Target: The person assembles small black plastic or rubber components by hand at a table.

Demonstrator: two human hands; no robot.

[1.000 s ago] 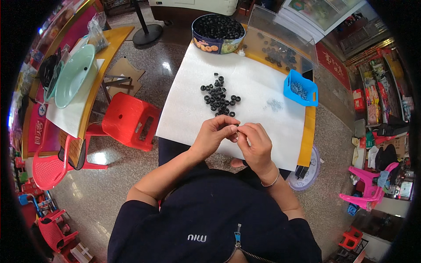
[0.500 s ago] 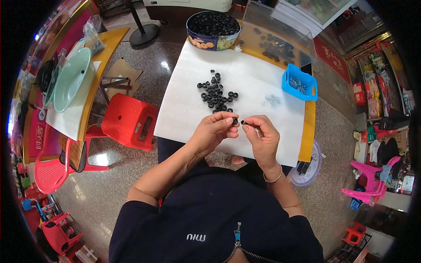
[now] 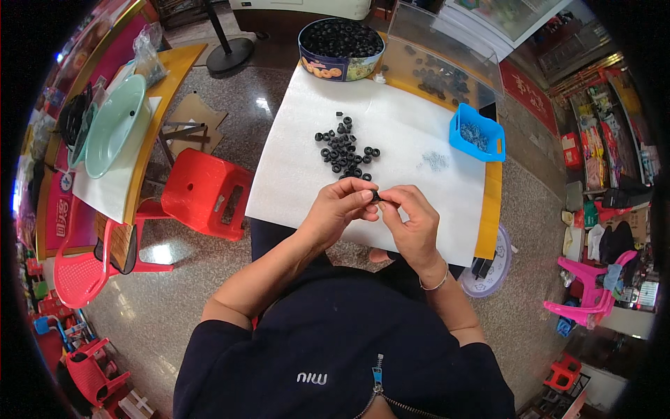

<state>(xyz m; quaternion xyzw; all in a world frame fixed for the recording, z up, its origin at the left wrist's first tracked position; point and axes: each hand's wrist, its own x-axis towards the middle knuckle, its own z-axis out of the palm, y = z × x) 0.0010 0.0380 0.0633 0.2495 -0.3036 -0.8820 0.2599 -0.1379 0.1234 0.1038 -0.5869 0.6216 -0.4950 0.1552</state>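
My left hand (image 3: 339,211) pinches a small black ring-shaped part (image 3: 375,196) between thumb and fingertips, over the near part of the white sheet (image 3: 279,178). Against it, my right hand (image 3: 413,222) has thumb and forefinger closed at a tiny black piece, mostly hidden by the fingers. The two sets of fingertips meet around the parts. Just beyond my left hand lies a loose pile of black rings and small black pieces (image 3: 340,152). A little patch of tiny shiny pieces (image 3: 435,161) is spread to the right.
At the table's far edge stands a round tin (image 3: 358,70) full of black parts. A blue basket (image 3: 490,153) with small shiny pieces sits at the right edge. Behind is a clear plastic panel (image 3: 447,45). A red stool (image 3: 199,188) stands left of the table.
My right hand has moved slightly left, bringing its small black piece from beside the ring up against it. My left hand has stayed nearly still.
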